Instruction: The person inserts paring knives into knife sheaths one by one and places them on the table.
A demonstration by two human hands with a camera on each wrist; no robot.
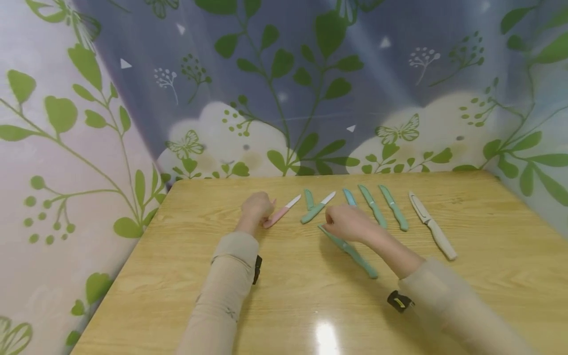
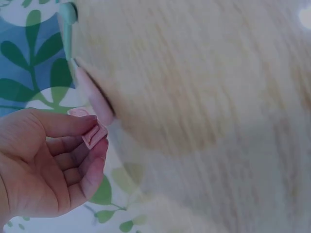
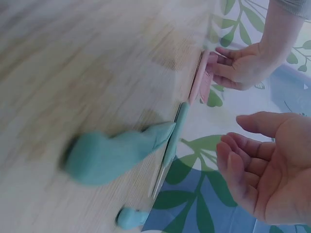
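Note:
My left hand (image 1: 257, 206) pinches a pink blade cover (image 2: 97, 136) between thumb and fingers, just beside the handle of a pink knife (image 1: 281, 213). That knife lies on the table with its pale blade bare. Over the near end of a green knife in its cover (image 1: 352, 251), my right hand (image 3: 267, 167) hovers with loosely bent fingers and nothing between them. Left of it lie a green knife (image 1: 314, 212) with a bare blade and a loose green cover (image 1: 308, 196), close together.
Farther right on the wooden table (image 1: 284, 305) lie a blue piece (image 1: 349, 196) partly hidden by my right hand, two green knives, one of them a covered green knife (image 1: 394, 207), and a cream knife (image 1: 432, 229). A leaf-patterned curtain (image 1: 284, 88) hangs behind the table.

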